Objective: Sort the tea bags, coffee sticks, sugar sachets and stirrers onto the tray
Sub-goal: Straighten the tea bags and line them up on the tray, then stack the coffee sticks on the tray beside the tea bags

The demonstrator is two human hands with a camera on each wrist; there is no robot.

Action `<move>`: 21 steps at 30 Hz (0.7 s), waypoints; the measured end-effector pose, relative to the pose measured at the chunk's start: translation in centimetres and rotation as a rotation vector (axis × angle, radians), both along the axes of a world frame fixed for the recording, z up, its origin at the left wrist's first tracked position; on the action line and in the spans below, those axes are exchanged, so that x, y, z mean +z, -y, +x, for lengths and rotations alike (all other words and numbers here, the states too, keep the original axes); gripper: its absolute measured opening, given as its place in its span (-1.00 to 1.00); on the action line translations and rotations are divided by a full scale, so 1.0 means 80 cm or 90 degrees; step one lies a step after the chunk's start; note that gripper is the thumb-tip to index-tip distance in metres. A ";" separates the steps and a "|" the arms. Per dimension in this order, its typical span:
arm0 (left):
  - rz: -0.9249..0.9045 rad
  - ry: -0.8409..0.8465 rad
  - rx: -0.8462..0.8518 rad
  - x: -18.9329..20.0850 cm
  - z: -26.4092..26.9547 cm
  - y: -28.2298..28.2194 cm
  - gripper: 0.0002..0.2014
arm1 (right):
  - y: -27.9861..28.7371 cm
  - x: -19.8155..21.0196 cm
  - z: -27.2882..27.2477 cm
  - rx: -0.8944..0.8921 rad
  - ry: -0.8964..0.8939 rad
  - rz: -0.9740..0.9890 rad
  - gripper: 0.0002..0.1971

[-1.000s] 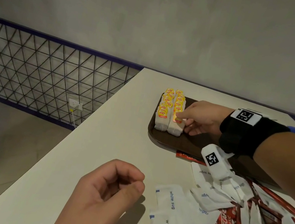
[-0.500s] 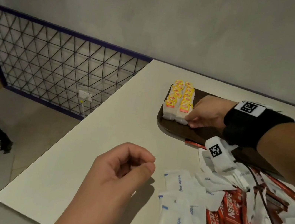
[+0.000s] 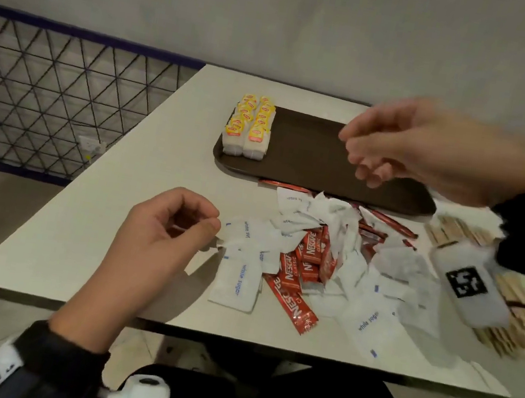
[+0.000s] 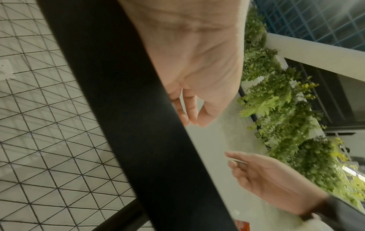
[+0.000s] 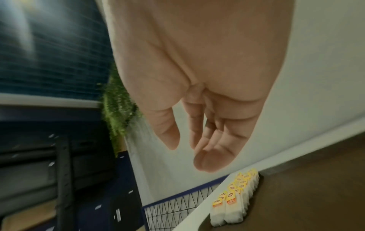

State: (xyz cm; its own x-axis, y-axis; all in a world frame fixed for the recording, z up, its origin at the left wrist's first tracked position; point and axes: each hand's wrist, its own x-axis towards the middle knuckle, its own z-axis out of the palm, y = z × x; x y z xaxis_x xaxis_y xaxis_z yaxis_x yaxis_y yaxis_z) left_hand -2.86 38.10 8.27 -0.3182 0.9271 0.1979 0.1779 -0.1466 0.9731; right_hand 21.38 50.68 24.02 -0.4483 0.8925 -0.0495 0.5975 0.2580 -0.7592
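Observation:
A dark brown tray (image 3: 313,158) lies at the back of the white table. Two rows of white tea bags with yellow tags (image 3: 250,127) (image 5: 235,201) stand along its left end. In front of the tray lies a loose heap of white sugar sachets (image 3: 241,275) and red coffee sticks (image 3: 292,301). Wooden stirrers (image 3: 510,330) lie at the right. My right hand (image 3: 363,149) (image 5: 185,148) hovers above the tray's middle, fingers loosely curled and empty. My left hand (image 3: 180,223) rests near the heap's left edge, fingers curled, holding nothing.
The table's front edge (image 3: 231,336) runs just before my lap. A wire mesh fence (image 3: 46,93) stands to the left, a grey wall behind. A white wrist-camera unit (image 3: 469,285) hangs over the stirrers. Green plants (image 4: 286,109) line the far side.
My right hand has left the tea bags and risen to the right above the tray. The view has tipped down. The left hand stays curled in place.

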 end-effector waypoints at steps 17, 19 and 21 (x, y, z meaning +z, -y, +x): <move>0.007 -0.713 -0.128 -0.007 0.120 0.007 -0.47 | 0.125 -0.210 0.087 0.043 -0.026 0.503 -0.81; 0.006 -0.719 -0.103 -0.010 0.121 0.008 -0.52 | 0.125 -0.211 0.086 0.022 -0.032 0.481 -0.74; 0.014 -0.716 -0.067 -0.014 0.122 0.008 -0.57 | 0.129 -0.212 0.086 0.014 -0.013 0.461 -0.69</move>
